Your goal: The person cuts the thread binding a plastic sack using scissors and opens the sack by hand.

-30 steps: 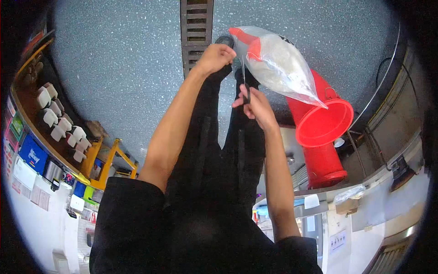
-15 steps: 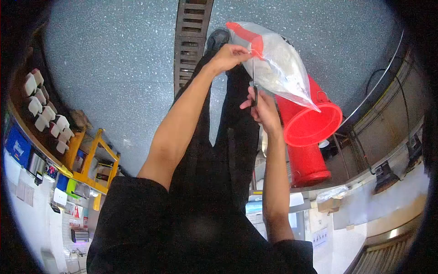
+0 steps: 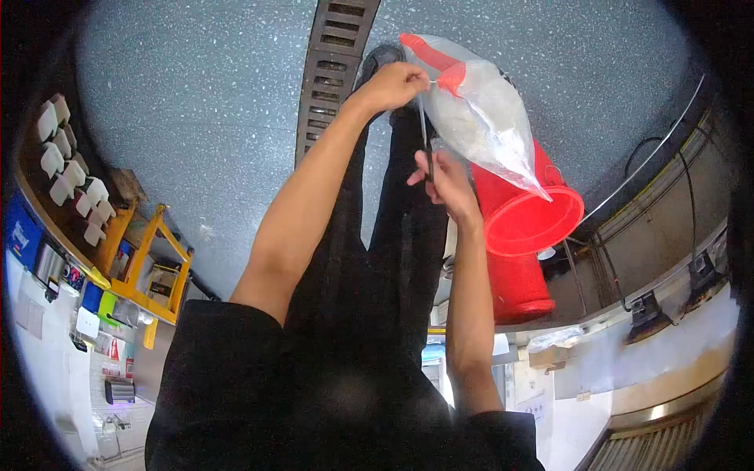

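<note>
1. Head view, bag: clear plastic bag w/ red bands [image 3: 491, 118], bulging w/ pale contents, lies fwd & to R of both hands. Long axis slants: red-banded end fwd-L, narrow end back-R, overlapping mouth of round red plastic bucket [image 3: 534, 224]; touching or not, can't tell.
2. Same view, L hand [image 3: 397, 86]: nearer the bag's red corner, just beside it. Thumb & fingertips pinched tog., apparently on thin white strand [image 3: 433, 82] running R to that corner.
3. Same view, R hand [image 3: 449, 186]: closer to body. Fingers curled round black-handled metal scissors [image 3: 430, 165]; blades point fwd, twd gap b/w L fingertips & bag. Blade spread: can't tell.
4. Key rel.: strand approx. crosswise to blades, tips near it; contact unclear.
</note>
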`<state>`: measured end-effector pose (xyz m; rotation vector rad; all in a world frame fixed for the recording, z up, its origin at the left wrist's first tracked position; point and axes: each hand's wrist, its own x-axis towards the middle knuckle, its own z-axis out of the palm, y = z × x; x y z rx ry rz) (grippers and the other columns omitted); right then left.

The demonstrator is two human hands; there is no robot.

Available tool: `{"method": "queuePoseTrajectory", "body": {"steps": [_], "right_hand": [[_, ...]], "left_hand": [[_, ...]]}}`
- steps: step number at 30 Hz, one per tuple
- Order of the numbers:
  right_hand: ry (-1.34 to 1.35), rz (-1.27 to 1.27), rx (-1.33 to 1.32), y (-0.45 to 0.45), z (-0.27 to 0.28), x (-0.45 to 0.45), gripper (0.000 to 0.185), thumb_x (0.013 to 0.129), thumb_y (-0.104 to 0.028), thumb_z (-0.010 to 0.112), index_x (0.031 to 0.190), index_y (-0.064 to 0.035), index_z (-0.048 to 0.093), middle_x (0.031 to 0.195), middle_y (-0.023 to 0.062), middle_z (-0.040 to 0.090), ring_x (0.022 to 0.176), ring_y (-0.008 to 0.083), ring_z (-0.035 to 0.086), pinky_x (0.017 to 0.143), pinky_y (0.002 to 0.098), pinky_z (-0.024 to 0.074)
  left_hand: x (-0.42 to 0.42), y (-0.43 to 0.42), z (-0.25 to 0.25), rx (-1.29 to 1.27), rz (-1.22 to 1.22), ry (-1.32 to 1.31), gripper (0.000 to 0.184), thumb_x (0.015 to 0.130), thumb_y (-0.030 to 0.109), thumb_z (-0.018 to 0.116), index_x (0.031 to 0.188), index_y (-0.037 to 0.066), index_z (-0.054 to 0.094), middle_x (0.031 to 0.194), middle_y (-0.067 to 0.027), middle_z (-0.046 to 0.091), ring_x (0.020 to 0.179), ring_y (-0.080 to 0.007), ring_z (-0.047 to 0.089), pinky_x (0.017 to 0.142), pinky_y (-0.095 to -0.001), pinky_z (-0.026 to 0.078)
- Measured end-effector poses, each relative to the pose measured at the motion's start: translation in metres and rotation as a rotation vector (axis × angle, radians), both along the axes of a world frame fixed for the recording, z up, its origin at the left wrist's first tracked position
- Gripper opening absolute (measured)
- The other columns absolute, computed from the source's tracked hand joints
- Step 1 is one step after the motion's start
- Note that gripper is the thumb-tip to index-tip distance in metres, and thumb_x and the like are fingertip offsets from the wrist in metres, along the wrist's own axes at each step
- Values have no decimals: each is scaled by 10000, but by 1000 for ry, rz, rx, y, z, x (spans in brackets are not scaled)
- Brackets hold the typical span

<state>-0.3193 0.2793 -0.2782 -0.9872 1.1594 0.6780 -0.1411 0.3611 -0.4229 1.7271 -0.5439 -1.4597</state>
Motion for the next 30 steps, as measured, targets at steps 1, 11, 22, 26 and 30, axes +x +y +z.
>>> {"method": "queuePoseTrajectory", "body": {"steps": [1,11,22,26,30], "right_hand": [[1,-44,32,4,-1,-6,505,958,-580,611,947,-78,557,767,99,696,462,53,412,387,228,256],[-30,-216,48,-10,-42,15,501,987,-577,565,1059,-82,552,812,108,689,467,62,366,412,236,230],[-21,-27,-52,-28,-62,28,552,937,-627,605,1013,-80,595,743,45,670,479,50,408,427,231,255],[-78,-33,-75,-32,-68,29,528,942,-622,602,956,-95,616,696,22,653,483,46,409,447,227,249],[-153,53,-145,-32,-83,20,516,951,-619,589,931,-105,626,671,9,640,487,45,412,462,224,254]], "left_hand": [[0,1,-3,-17,3,15,240,913,241,640,1004,36,726,861,-125,717,808,-204,674,763,-354,516],[-2,2,-6,17,-24,76,200,980,186,577,964,22,690,880,-2,673,855,-93,586,802,-277,470],[-2,7,-8,16,19,136,260,947,237,589,988,20,727,961,-102,739,934,-198,675,871,-346,506],[-6,10,-14,-46,55,168,253,951,234,597,1008,24,726,933,-75,726,908,-160,653,867,-322,500],[-6,9,-12,-55,100,218,238,959,210,599,997,8,719,916,-57,716,895,-145,639,862,-310,494]]}}
